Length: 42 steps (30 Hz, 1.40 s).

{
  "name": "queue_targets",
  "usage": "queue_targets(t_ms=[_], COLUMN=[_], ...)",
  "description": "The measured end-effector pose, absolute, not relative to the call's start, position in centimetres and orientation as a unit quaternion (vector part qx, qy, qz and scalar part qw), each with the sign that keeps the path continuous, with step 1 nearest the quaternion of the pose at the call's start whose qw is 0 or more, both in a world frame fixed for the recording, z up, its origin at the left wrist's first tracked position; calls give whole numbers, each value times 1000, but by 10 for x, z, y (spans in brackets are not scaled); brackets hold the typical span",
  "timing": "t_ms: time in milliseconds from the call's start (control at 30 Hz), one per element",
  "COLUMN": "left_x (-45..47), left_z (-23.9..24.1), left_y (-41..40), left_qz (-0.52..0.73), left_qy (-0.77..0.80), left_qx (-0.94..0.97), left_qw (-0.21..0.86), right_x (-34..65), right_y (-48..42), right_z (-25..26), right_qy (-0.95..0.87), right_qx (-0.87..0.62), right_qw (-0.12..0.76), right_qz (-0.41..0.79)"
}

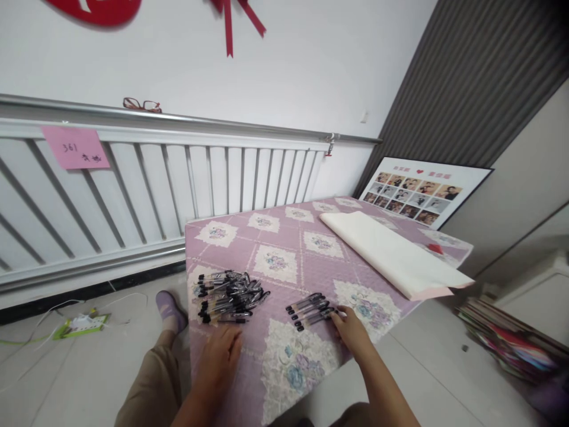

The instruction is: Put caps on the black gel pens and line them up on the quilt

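Note:
A heap of black-capped clear pens [231,293] lies jumbled near the left edge of the cloth-covered table. My left hand [224,347] rests on the cloth just in front of that heap, fingers loosely bent, with nothing visible in it. Farther right, several similar pens [306,305] are laid side by side in a short slanted row. My right hand [349,326] is at the right end of this row, thumb and fingers closed on the end of the nearest pen [315,320]. The fingertips partly cover that pen's end.
A purple floral tablecloth [302,261] covers the table. A large cream sheet [391,249] lies folded at its right side, with a photo board [411,190] behind. A white radiator [213,178] runs along the wall. A power strip [82,325] with cables sits on the floor.

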<state>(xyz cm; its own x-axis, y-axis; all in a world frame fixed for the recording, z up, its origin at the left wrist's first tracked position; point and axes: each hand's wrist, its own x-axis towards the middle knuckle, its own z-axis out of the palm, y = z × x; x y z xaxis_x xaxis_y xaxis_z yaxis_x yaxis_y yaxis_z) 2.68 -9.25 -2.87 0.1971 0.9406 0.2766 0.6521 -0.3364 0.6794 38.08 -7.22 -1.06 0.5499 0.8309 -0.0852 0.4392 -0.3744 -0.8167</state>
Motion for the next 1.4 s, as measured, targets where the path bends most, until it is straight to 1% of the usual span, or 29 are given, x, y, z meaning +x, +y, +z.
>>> queue_targets(t_ms=[333,533,633,733,800,933,1033,1200,1400], left_x=[28,29,30,31,33,38,41,43,44], left_z=[-26,-26,-30,-33,-33,-25,-20,-19,-18], left_y=[-91,-89,-88,-87,-87,-88,-90,-89,-87], left_qz=[340,335,340,338,319,281,268,251,250], left_qy=[531,536,557,611,630,650,651,665,660], left_qx=[739,736,730,701,696,695,701,696,699], left_qw=[240,240,202,143,132,124,109,104,113], right_x=[380,378,373,364,357,331,299,243,206], right_y=[-67,-69,-77,-87,-92,-95,-95,-82,-42], right_z=[-16,-17,-20,-25,-29,-32,-31,-25,-11], right_qy=[-435,-438,-424,-412,-412,-432,-495,-657,-766], right_qx=[-808,-812,-813,-802,-789,-753,-700,-595,-507], right_qw=[354,354,377,422,448,482,492,439,372], right_qz=[180,154,130,94,86,120,149,149,135])
